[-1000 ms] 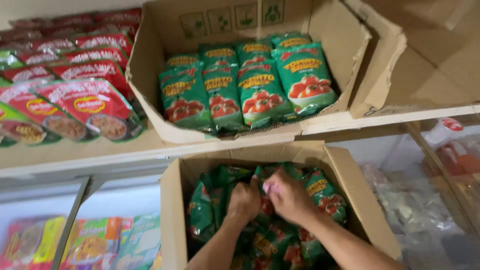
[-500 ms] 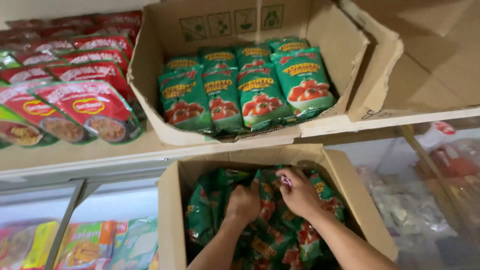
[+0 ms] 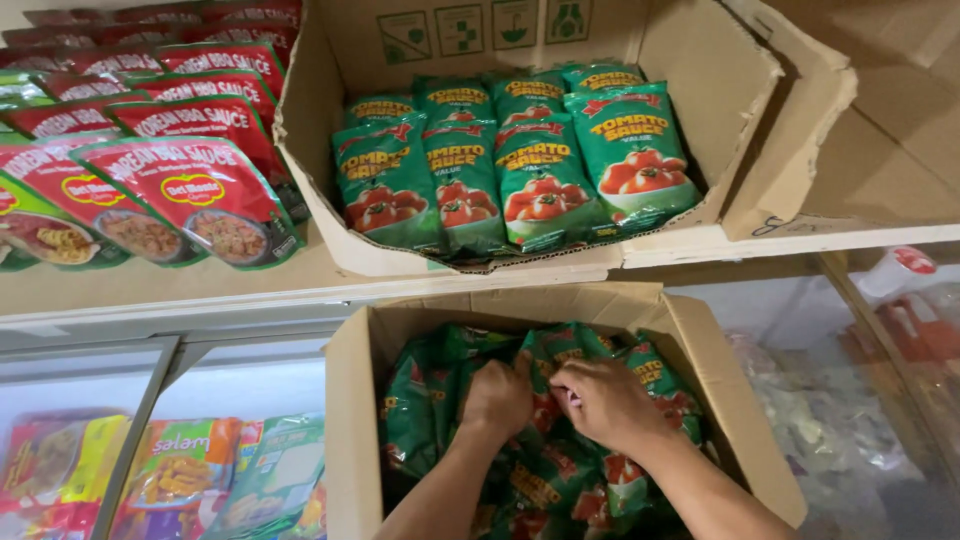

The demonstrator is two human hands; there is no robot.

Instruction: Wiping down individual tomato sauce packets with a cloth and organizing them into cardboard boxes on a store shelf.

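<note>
Both hands are digging into the near open brown cardboard box (image 3: 700, 350), gathering green foil tomato-sauce pouches (image 3: 440, 400). The left hand (image 3: 497, 398) and right hand (image 3: 605, 402) are closing on pouch tops, though exactly which is unclear. The far shelf (image 3: 180, 285) is carrying a second open carton of pouches (image 3: 500, 170) and, left, red sauce pouches (image 3: 190, 190).

Left hand (image 3: 497, 397): knuckles up, fingers curled closed, forearm rising from bottom edge. Right hand (image 3: 605, 402): palm down, fingers bent inward, touching the left; forearm angled from lower right.
</note>
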